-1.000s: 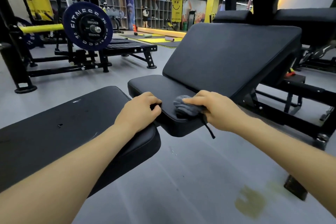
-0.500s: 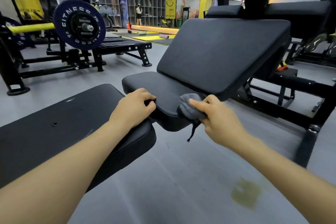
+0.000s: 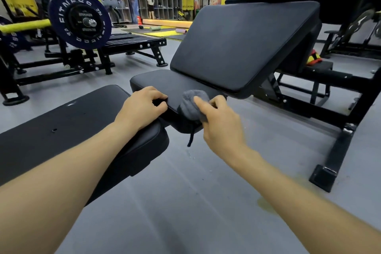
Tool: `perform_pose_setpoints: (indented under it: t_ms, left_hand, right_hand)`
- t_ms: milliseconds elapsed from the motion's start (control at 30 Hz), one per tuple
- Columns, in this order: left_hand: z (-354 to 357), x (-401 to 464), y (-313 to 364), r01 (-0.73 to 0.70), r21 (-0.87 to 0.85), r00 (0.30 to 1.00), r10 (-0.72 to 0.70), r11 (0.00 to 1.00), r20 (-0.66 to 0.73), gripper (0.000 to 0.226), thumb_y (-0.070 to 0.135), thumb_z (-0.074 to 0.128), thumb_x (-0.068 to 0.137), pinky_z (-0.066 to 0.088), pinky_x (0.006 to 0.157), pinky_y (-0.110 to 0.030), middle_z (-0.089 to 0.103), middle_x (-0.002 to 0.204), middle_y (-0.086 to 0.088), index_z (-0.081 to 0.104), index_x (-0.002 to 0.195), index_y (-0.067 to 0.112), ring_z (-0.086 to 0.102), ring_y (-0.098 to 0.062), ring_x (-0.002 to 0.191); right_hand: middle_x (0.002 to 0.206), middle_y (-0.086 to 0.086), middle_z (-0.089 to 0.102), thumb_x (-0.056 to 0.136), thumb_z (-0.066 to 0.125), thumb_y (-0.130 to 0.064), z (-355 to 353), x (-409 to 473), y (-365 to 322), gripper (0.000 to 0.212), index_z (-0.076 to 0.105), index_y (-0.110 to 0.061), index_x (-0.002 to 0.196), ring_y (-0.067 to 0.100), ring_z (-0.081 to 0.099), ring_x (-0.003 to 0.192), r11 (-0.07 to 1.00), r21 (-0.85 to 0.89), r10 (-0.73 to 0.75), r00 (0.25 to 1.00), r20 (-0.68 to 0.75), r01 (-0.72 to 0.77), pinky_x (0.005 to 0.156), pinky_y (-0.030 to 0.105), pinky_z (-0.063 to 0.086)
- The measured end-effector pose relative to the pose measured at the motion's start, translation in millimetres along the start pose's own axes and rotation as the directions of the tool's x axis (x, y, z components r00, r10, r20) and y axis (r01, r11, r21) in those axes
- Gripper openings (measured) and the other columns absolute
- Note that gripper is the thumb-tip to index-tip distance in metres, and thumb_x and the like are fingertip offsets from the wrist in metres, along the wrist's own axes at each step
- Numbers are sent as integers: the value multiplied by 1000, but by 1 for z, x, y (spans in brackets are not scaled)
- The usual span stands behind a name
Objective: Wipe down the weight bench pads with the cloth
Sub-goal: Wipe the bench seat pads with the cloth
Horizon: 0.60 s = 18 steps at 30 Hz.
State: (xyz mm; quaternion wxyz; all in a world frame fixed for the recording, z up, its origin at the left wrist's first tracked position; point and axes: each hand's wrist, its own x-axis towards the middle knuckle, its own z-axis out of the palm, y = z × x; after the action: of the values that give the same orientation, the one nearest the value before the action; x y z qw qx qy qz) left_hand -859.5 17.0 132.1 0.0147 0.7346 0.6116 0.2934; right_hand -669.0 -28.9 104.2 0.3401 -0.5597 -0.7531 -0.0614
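Grey cloth (image 3: 192,107) under right hand (image 3: 220,121) grip, on seat pad (image 3: 165,84) edge

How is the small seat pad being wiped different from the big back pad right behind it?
The seat pad lies nearly flat; the back pad tilts up and away. The seat pad is much smaller, the back pad broad and long. The left hand grips the seat pad's near edge and the right hand holds the grey cloth on it; nothing touches the back pad. Both are black and padded.
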Motion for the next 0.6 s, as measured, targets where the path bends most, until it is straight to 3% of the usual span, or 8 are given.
perform_pose_setpoints:
  t_ms: [100,267,333,433,500,600]
  left_hand:
    - [0,-1,1,-4,-2,1000,4,1000,11,28,25,53,87,40,84,-28,59,118,10,66,112,26,55,-16,105]
    - [0,1,0,-8,-19,1000,8,1000,1,27,26,54,86,39,84,-26,59,115,11,67,110,26,54,-14,105]
    - [1,2,-1,-5,-24,1000,5,1000,1,27,27,55,85,39,84,-26,60,113,11,68,109,26,55,-14,105]
    - [1,3,-2,-2,-17,1000,2,1000,7,28,28,55,85,41,87,-28,61,113,9,68,110,25,56,-16,105]
    - [1,3,-2,-1,-15,1000,1,1000,19,28,28,55,85,43,88,-29,61,114,9,68,110,25,56,-16,105]
    - [-3,0,0,3,-30,999,-2,1000,46,28,29,54,85,45,90,-32,59,116,9,67,111,26,56,-16,106]
  right_hand:
    - [113,8,44,90,50,-7,-4,8,15,53,42,-29,138,32,49,91,997,-68,-22,1000,18,23,65,33,39]
    - [106,12,43,84,50,0,-12,38,41,42,50,-19,122,34,48,80,962,-174,218,975,29,-210,62,33,35]
    - [107,11,42,82,50,-1,-11,32,23,40,49,-19,118,31,45,78,965,-198,184,982,47,-172,62,32,31]
    - [115,8,41,86,50,-7,-9,12,-10,53,40,-27,134,27,38,81,979,-205,29,993,116,-5,64,31,30]
    - [118,7,41,90,48,-10,-10,10,-16,55,36,-33,139,30,45,88,980,-183,-46,986,163,76,66,31,33]
    - [114,5,43,92,48,-13,-24,26,-6,55,37,-39,139,31,50,102,983,-173,-8,967,256,54,69,32,37]
